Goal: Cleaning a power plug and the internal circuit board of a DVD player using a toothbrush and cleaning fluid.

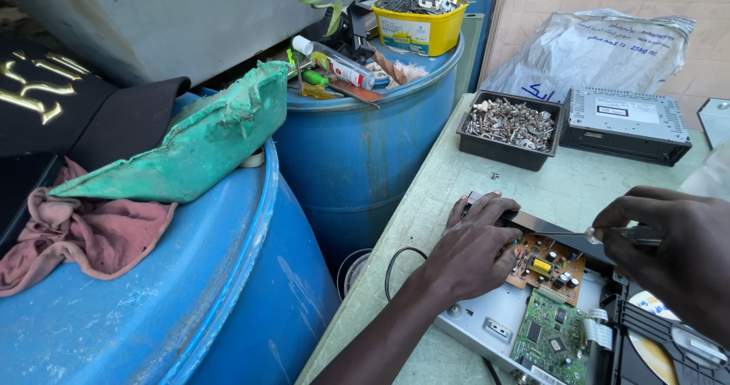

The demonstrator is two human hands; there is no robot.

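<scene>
An opened disc player (pixel 494 326) lies on the pale green table (pixel 441 195), its lid off. Inside are a brown circuit board (pixel 551 267), a green circuit board (pixel 551 335) and a disc tray (pixel 654 347). My left hand (pixel 475 248) presses down on the player's far left corner beside the brown board. My right hand (pixel 673 252) holds a screwdriver (pixel 608 235) with a clear handle, its shaft lying level over the brown board and pointing left.
A black tray of screws (pixel 511 126) and a closed grey player (pixel 625 123) sit at the table's far side. Two blue drums (pixel 357 149) stand left, bearing tools, a yellow tub (pixel 418 24), a torn green sheet (pixel 190 142) and a pink rag (pixel 84 233).
</scene>
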